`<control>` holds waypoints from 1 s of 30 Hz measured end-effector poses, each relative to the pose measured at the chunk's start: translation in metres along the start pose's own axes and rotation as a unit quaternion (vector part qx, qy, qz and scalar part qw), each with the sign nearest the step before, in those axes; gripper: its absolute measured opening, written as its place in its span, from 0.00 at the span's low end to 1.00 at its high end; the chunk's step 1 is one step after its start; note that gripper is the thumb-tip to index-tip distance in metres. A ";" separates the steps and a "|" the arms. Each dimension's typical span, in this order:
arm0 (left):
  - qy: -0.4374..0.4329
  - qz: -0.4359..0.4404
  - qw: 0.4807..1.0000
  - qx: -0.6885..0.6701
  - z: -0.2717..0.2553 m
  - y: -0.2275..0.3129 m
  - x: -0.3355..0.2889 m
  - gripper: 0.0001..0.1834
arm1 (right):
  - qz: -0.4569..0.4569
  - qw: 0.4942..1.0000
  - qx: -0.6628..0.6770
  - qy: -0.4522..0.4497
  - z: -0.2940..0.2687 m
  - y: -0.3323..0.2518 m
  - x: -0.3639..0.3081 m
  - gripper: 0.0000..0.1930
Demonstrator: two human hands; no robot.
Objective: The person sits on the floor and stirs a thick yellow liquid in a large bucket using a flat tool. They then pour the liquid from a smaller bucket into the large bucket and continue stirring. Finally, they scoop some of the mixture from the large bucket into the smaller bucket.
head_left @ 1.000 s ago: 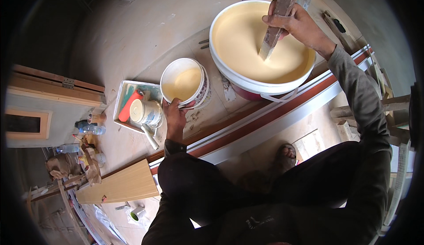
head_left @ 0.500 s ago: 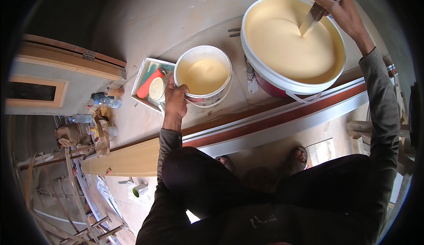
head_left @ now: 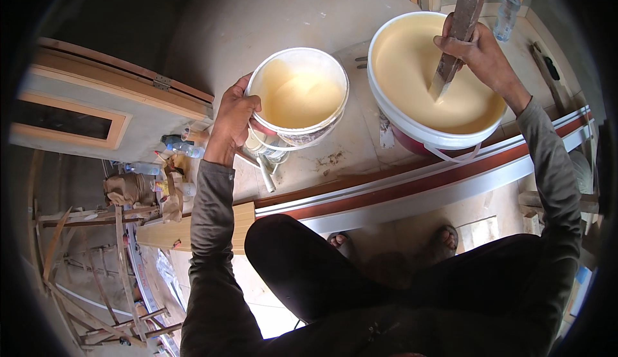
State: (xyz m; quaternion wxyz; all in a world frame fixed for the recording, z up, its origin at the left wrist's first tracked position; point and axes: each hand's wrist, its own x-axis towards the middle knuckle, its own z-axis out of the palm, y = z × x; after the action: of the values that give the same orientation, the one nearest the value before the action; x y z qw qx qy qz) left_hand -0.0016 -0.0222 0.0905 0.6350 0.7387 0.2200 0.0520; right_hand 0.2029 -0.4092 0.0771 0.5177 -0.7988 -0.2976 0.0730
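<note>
Left fingers grip small bucket, its print unreadable; right fingers grip brown stick.

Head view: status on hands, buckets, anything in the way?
Left hand grips small bucket at rim. Right hand on stick, tip in cream liquid, big bucket. Possible snag: white handle just below small bucket in view.

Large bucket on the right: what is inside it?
Inside the large bucket is pale yellow liquid, with a brown stick, gripped by the right hand, reaching into it. The liquid covers the bottom and any submerged stick end.
</note>
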 end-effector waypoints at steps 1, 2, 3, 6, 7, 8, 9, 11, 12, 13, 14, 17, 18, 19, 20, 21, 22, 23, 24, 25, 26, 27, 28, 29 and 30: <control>0.006 -0.001 1.000 0.016 0.002 0.010 -0.001 0.35 | -0.026 1.000 0.004 0.013 -0.001 -0.001 0.003 0.15; 0.008 -0.003 1.000 0.029 0.005 0.016 -0.001 0.35 | -0.049 0.998 0.003 0.028 -0.004 0.000 0.005 0.13; 0.010 0.009 0.999 0.044 0.006 0.020 0.001 0.34 | -0.073 0.996 0.003 0.042 -0.007 0.001 0.009 0.12; 0.009 0.038 0.996 0.080 0.006 0.033 0.003 0.33 | -0.125 0.989 -0.029 0.069 -0.013 0.014 0.028 0.12; 0.007 0.042 0.995 0.087 0.006 0.038 0.004 0.32 | -0.118 0.990 -0.044 0.066 -0.017 0.017 0.030 0.13; 0.008 0.046 0.994 0.094 0.006 0.042 0.003 0.32 | -0.112 0.990 -0.057 0.061 -0.018 0.019 0.034 0.14; 0.006 0.049 0.994 0.101 0.006 0.045 0.002 0.32 | -0.106 0.990 -0.071 0.056 -0.020 0.020 0.035 0.16; 0.007 0.055 0.992 0.115 0.005 0.050 -0.001 0.32 | -0.079 0.986 -0.142 0.041 -0.025 0.022 0.026 0.15; 0.004 0.055 0.991 0.119 0.005 0.053 -0.003 0.32 | -0.067 0.981 -0.178 0.033 -0.026 0.021 0.022 0.15; 0.000 0.056 0.991 0.123 0.005 0.055 -0.004 0.32 | -0.038 0.984 -0.174 0.021 -0.026 0.018 0.018 0.14; -0.004 0.054 0.990 0.128 0.006 0.057 -0.006 0.32 | -0.008 0.985 -0.170 0.007 -0.026 0.016 0.013 0.14; 0.006 0.046 0.993 0.112 0.009 0.060 -0.011 0.32 | -0.007 0.992 -0.126 -0.029 -0.017 0.010 0.001 0.13; 0.005 0.046 0.993 0.111 0.009 0.059 -0.011 0.32 | -0.021 0.993 -0.107 -0.040 -0.014 0.008 -0.003 0.12; 0.004 0.047 0.993 0.110 0.008 0.058 -0.012 0.32 | -0.027 0.994 -0.094 -0.042 -0.009 0.002 -0.008 0.13; -0.001 0.049 0.993 0.109 0.009 0.059 -0.010 0.32 | -0.032 0.995 -0.083 -0.041 -0.004 -0.005 -0.014 0.13; 0.000 0.054 0.992 0.112 0.012 0.062 -0.010 0.32 | -0.035 0.996 -0.067 -0.041 0.000 -0.009 -0.015 0.14; 0.002 0.058 0.992 0.115 0.015 0.066 -0.010 0.33 | -0.033 0.998 -0.036 -0.042 0.004 -0.008 -0.013 0.14; 0.003 0.064 0.991 0.115 0.016 0.067 -0.009 0.33 | -0.030 0.999 -0.010 -0.043 0.009 -0.007 -0.010 0.15; 0.007 0.073 0.991 0.108 0.017 0.068 -0.006 0.33 | -0.028 0.999 0.016 -0.044 0.013 -0.006 -0.006 0.15; 0.013 0.082 0.991 0.100 0.017 0.069 -0.003 0.33 | -0.039 0.999 0.014 -0.030 0.016 -0.005 -0.001 0.16; 0.017 0.092 0.991 0.094 0.019 0.072 0.001 0.33 | -0.050 0.999 0.013 -0.014 0.017 -0.003 0.006 0.16; 0.018 0.086 0.990 0.109 0.024 0.080 0.001 0.34 | -0.061 0.998 0.014 0.002 0.017 0.000 0.013 0.16; 0.016 0.086 0.987 0.132 0.029 0.088 0.003 0.35 | -0.080 0.997 0.004 0.019 0.016 0.004 0.019 0.17; 0.016 0.087 0.984 0.156 0.033 0.095 0.005 0.35 | -0.099 0.994 -0.006 0.036 0.016 0.008 0.026 0.17; 0.015 0.087 0.980 0.178 0.037 0.100 0.009 0.35 | -0.118 0.991 -0.017 0.052 0.013 0.012 0.031 0.17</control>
State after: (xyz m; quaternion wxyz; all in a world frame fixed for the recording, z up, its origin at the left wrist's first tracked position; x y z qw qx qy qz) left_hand 0.0452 -0.0620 0.1776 0.4826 0.8555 0.1704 0.0783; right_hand 0.2275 -0.3853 0.0668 0.5239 -0.7694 -0.3636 -0.0358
